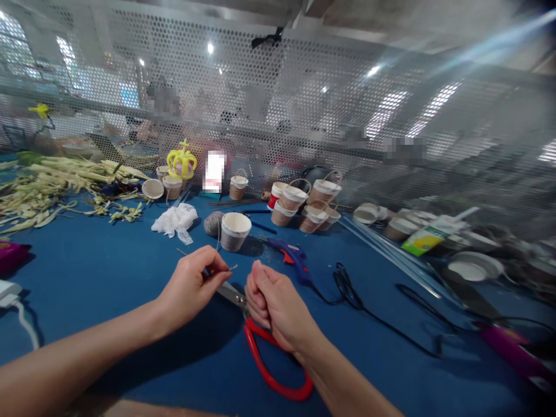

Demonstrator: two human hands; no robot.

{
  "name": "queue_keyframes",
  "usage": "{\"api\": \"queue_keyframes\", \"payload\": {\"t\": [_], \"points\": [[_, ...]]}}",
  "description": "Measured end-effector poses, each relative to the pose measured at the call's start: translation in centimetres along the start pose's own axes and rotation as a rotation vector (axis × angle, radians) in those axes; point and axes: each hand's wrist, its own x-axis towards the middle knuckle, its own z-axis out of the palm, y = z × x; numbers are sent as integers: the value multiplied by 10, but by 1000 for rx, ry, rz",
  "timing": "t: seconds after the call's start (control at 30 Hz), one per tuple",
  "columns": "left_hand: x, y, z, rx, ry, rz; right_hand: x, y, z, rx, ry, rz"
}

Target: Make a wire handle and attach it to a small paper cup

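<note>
My left hand [193, 284] is closed in a pinch on a thin twine strand [219, 246] that runs up toward a grey twine ball [212, 223]. My right hand [271, 301] is closed around red-handled scissors [269, 362], whose metal blades [230, 293] point left toward the pinched strand. Both hands hover just above the blue table [108, 278], close together. Right behind them stands a small white cup wrapped in twine [234, 230].
A blue glue gun [289, 255] with a black cord lies to the right. Several twine-wrapped cups [304, 205] stand at the back, beside a yellow crown [181, 162]. Pale leaf strips [56, 179] lie at the left, white cloth [175, 221] is mid-table, and a mesh screen stands behind.
</note>
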Motion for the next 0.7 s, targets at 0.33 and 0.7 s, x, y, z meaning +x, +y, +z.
{"api": "queue_keyframes", "payload": {"t": [0.33, 0.7], "points": [[1, 0, -4, -48, -15, -71, -5, -12, -6, -192, -50, -8], [3, -1, -4, -60, -39, -92, -7, -24, -7, -165, -22, 15]]}}
